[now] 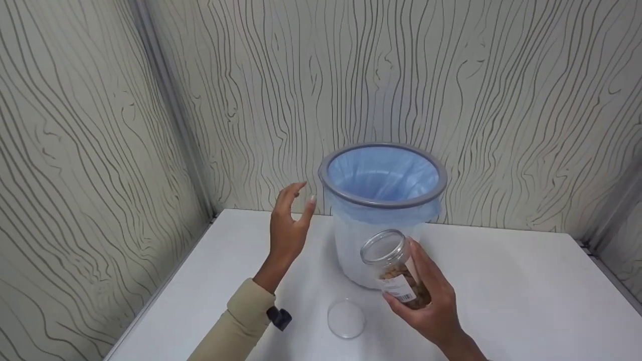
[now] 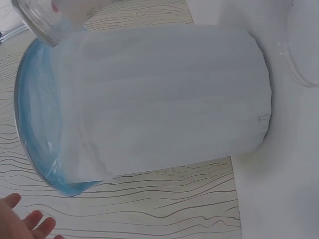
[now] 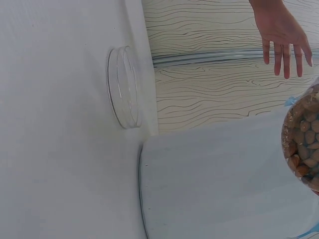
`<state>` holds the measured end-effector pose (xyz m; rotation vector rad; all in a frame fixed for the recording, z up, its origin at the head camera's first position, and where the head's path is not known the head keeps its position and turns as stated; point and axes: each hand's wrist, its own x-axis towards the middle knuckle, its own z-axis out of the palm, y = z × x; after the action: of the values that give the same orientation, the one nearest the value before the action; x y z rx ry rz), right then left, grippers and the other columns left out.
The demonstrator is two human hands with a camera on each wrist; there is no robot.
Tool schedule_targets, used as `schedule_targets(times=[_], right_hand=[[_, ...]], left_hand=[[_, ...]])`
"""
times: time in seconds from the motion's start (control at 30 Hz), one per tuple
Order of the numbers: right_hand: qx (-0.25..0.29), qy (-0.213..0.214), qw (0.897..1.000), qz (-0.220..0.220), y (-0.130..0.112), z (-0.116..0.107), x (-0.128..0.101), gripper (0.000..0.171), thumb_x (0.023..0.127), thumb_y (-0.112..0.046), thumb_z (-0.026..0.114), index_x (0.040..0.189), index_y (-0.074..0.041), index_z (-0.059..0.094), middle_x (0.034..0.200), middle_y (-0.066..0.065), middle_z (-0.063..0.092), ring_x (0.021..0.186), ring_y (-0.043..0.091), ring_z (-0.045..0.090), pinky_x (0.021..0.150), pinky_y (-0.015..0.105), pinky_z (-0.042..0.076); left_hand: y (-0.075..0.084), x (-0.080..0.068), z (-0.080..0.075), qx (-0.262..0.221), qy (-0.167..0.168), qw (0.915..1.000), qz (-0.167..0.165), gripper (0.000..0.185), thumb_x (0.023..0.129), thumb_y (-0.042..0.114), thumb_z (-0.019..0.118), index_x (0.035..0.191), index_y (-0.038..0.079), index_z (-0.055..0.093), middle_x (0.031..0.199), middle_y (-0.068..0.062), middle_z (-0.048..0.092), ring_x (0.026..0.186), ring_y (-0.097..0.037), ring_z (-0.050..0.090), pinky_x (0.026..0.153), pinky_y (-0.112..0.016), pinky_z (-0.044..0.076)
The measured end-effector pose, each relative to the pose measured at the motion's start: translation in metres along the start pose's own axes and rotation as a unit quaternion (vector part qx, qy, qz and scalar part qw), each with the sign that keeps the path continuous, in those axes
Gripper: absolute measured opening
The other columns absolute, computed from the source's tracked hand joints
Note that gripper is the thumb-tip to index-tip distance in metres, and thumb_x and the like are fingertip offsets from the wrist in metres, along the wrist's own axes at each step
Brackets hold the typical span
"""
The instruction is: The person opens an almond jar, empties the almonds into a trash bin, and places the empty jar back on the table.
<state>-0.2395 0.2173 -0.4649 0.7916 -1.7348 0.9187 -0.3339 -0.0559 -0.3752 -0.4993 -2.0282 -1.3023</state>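
Note:
My right hand (image 1: 435,300) grips a clear jar (image 1: 396,271) with a white label, its open mouth tilted up toward the left. Brown almonds (image 3: 305,142) fill the lower part of the jar, as the right wrist view shows through its base. The jar is held in front of a white bin (image 1: 351,250) lined with a blue bag (image 1: 383,173) under a grey rim. Left of the bin, my left hand (image 1: 290,225) is raised with fingers loosely bent and nothing in it. A clear round lid (image 1: 347,319) lies on the table between my forearms.
The bin stands on a white table (image 1: 511,291), close to the back wall panel (image 1: 281,100) with its wood-grain pattern. Another patterned panel (image 1: 75,175) rises along the left side. A dark band (image 1: 279,318) sits at the left sleeve.

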Motion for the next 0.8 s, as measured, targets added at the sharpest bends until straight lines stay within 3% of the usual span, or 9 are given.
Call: schedule_targets(times=[0.17,0.33,0.8], right_hand=[[0.003,-0.002,1.0,0.003,0.0,0.001,-0.001,0.091,0.079,-0.036,0.087,0.142,0.016,0.046,0.144,0.032,0.05,0.14,0.024,0.048,0.112,0.026,0.038],[0.004,0.001,1.0,-0.004,-0.003,0.001,0.002,0.09,0.081,-0.038,0.085,0.14,0.017,0.046,0.142,0.033,0.051,0.139,0.023,0.049,0.112,0.026,0.038],[0.005,0.001,1.0,-0.008,-0.004,0.001,0.002,0.089,0.083,-0.039,0.084,0.14,0.017,0.046,0.142,0.034,0.05,0.141,0.023,0.047,0.113,0.026,0.037]], left_hand=[[0.004,0.011,0.003,0.01,-0.035,0.9993,-0.011,0.056,0.103,0.035,0.06,0.15,0.009,0.048,0.156,-0.012,0.044,0.146,-0.026,0.038,0.117,-0.048,0.032],[0.004,0.021,0.011,0.008,-0.067,0.9973,-0.03,0.066,0.103,0.039,0.058,0.156,0.005,0.038,0.163,-0.014,0.032,0.152,-0.027,0.027,0.121,-0.045,0.024],[0.004,0.046,0.026,0.01,-0.089,0.9954,-0.035,0.068,0.104,0.039,0.055,0.158,0.003,0.032,0.166,-0.013,0.025,0.154,-0.025,0.021,0.123,-0.041,0.019]])
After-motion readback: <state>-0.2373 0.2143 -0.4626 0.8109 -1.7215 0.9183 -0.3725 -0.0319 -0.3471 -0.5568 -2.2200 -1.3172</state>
